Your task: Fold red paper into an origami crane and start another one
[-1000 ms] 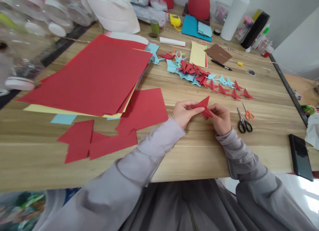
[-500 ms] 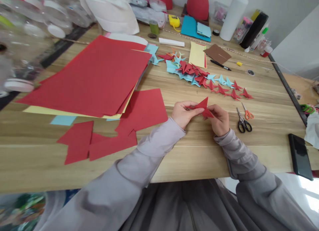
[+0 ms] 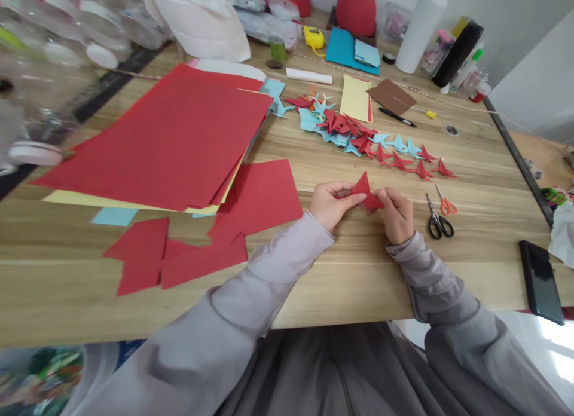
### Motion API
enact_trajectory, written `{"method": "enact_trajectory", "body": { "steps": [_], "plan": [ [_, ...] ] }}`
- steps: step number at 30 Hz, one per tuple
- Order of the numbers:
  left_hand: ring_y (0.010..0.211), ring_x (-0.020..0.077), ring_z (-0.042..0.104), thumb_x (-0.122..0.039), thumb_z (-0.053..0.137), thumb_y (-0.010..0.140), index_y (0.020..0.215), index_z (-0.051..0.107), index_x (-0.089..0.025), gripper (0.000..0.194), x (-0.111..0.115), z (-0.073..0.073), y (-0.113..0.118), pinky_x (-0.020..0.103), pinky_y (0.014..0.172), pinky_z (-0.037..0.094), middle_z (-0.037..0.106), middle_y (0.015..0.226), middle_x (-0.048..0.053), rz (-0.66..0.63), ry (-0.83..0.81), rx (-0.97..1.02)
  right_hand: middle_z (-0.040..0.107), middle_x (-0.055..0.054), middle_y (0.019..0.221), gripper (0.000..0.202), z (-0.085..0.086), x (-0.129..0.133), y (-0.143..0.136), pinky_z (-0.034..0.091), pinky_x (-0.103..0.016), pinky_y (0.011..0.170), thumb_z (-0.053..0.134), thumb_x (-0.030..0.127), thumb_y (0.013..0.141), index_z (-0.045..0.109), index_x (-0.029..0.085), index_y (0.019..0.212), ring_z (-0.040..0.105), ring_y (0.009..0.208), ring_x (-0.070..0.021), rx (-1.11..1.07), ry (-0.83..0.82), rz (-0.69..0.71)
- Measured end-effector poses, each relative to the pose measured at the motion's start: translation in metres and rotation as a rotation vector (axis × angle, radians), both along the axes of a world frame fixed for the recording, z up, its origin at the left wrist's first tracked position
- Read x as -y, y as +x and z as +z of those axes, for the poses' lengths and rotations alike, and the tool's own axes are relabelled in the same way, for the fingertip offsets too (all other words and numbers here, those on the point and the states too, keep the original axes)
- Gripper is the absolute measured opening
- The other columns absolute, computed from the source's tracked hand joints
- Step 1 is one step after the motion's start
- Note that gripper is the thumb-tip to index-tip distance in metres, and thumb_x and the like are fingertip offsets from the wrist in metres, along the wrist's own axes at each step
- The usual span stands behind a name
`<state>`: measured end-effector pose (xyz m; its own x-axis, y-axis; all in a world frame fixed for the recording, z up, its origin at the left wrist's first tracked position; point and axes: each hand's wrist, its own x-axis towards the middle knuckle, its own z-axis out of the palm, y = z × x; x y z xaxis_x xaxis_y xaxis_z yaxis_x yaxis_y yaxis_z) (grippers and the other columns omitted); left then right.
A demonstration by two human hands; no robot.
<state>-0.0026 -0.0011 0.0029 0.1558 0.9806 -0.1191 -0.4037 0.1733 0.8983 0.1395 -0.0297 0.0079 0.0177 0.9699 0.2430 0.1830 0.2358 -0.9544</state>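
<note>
Between my hands, above the wooden table (image 3: 359, 284), is a red folded paper crane (image 3: 364, 187) with one point sticking up. My left hand (image 3: 330, 204) pinches its left side, thumb lying across the front. At the right end, my right hand (image 3: 395, 214) grips a narrow tip between thumb and fingers. Parts of the crane behind the fingers are hidden. Beyond my hands lie red paper cranes (image 3: 399, 162) in a row, with light blue paper cranes (image 3: 399, 143) and a heap of more red and blue ones to the left.
Large red paper sheets (image 3: 174, 135) are stacked at left, with red paper pieces (image 3: 143, 254) in front. Black-handled scissors (image 3: 437, 223) and orange scissors (image 3: 447, 205) lie right of my hands. A phone (image 3: 540, 278) sits at the right edge; a black pen (image 3: 398, 117) lies farther back.
The crane's upright point has shifted slightly left and stands straighter. My right hand has turned a little, its fingers now closer around the right tip. My left hand has hardly moved.
</note>
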Motion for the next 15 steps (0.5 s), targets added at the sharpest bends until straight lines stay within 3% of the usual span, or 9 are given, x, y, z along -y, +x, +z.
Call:
{"method": "enact_trajectory", "body": {
  "steps": [2,6,15],
  "plan": [
    [0.054,0.0114,0.06,-0.034,0.088,0.045,0.07,0.072,-0.013,0.036,-0.0001,0.0008,-0.0005,0.028,0.06,0.051,0.071,0.066,0.003,0.037,0.016,-0.027,0.063,-0.001,0.062,0.045,0.0013,-0.0005,-0.0006,0.05,-0.028,0.057,0.046,0.057,0.089,0.064,0.02,0.072,0.06,0.056,-0.0138,-0.035,-0.031,0.022],
    [0.057,0.0123,0.062,-0.03,0.088,0.044,0.07,0.072,-0.014,0.035,0.0,0.002,-0.0012,0.029,0.064,0.052,0.071,0.067,0.003,0.078,0.031,-0.077,0.062,0.001,0.059,0.035,0.0023,-0.0017,-0.0021,0.049,-0.027,0.057,0.063,0.053,0.08,0.064,0.019,0.072,0.059,0.055,-0.0129,-0.014,-0.05,0.019],
    [0.049,0.0104,0.059,-0.03,0.09,0.04,0.068,0.07,-0.013,0.038,-0.0012,0.0015,-0.0006,0.026,0.055,0.05,0.069,0.06,0.002,0.011,-0.025,0.049,0.063,0.001,0.059,0.036,0.004,-0.0021,-0.0032,0.051,-0.027,0.055,0.065,0.054,0.078,0.062,0.019,0.072,0.06,0.053,-0.0126,-0.06,-0.081,0.055]
  ]
}}
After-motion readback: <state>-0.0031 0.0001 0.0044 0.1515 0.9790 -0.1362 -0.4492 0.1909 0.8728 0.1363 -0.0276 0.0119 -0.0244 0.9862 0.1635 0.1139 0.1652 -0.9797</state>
